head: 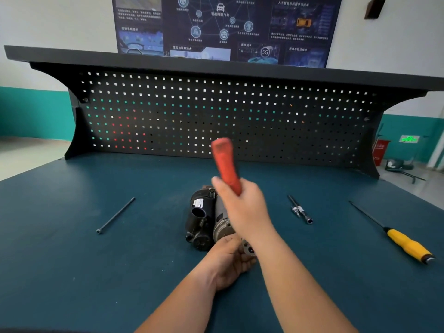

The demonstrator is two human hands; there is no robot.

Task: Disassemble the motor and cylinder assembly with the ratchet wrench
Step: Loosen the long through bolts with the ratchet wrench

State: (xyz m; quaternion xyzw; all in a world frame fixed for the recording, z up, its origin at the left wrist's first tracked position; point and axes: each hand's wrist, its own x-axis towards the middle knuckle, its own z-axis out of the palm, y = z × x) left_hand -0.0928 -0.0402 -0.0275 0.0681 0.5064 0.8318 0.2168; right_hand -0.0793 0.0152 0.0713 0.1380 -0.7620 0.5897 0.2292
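The motor and cylinder assembly [204, 219], black and grey metal with a white label, lies in the middle of the blue bench. My right hand [242, 207] grips the ratchet wrench by its red handle [225, 162], which points up and away over the assembly. The wrench head is hidden behind this hand. My left hand [229, 260] curls around the near end of the assembly, by a grey metal flange [248, 248].
A long black bolt [115, 216] lies left of the assembly. Two long bolts or extension bars [300, 209] lie to the right. A yellow-handled screwdriver [394, 236] rests at the far right. A black pegboard [216, 116] stands behind the bench top [72, 260].
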